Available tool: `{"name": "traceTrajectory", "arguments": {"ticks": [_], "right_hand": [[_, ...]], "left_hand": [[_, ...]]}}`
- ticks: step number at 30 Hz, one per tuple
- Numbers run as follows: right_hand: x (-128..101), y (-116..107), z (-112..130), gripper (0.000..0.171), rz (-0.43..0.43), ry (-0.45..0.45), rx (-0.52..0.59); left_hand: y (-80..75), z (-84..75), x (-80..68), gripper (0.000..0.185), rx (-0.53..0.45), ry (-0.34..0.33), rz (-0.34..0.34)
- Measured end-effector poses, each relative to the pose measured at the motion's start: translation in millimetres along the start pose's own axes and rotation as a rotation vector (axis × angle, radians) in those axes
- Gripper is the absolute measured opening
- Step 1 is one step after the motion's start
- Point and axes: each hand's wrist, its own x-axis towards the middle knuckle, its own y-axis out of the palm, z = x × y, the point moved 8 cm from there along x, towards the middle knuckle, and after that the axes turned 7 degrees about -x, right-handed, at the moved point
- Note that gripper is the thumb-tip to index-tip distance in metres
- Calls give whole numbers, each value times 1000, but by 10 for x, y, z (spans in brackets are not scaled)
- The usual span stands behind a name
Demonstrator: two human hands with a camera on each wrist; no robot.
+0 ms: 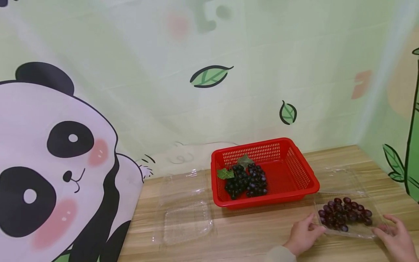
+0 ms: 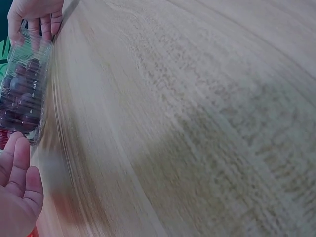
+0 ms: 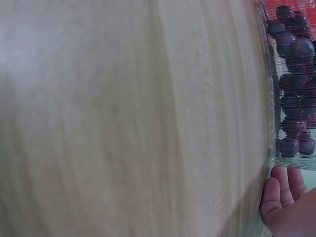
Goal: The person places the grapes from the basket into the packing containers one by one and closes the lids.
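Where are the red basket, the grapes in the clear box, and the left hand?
red basket (image 1: 307, 171): head view, right wall of the mesh.
grapes in the clear box (image 1: 343, 214): head view, middle of the bunch.
left hand (image 1: 302, 234): head view, back of the hand.

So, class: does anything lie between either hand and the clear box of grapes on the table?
Nothing visible does. The left hand and right hand sit at opposite ends of the clear box of grapes, fingers at its edges. The red basket stands behind the box, not between it and the hands.
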Motion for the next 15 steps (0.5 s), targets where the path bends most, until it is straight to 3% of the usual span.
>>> {"name": "traceTrajectory", "arguments": {"ticks": [8,15], "right_hand": [[27,22,-26,74,-8,18,12],[137,44,-47,76,29,27,21]], "left_hand": [[-3,-25,28,50,47,38,-46],[12,-73,45,51,23,-2,-40]]}}
